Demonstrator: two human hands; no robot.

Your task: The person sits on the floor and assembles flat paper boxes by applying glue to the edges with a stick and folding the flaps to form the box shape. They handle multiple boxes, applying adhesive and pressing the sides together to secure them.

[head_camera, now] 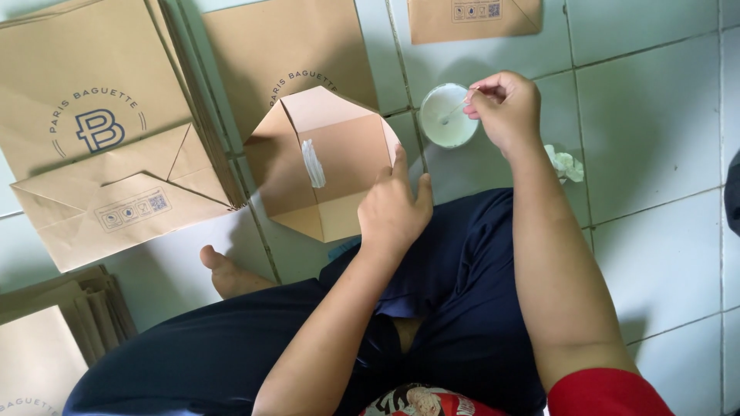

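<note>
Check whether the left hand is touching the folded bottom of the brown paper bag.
Touching. The head view shows the left hand pressing its fingers on the right edge of the paper bag.

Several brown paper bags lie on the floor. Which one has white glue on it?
The bag under the left hand, with its bottom flaps folded open: a white glue streak crosses its middle. The other bags show none.

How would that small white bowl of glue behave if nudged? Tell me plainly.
The small white bowl probably slides easily, since it sits on smooth floor tile. It looks shallow and wide, so tipping seems unlikely. With the right hand holding a stick in it, a hard push might slop glue out.
</note>
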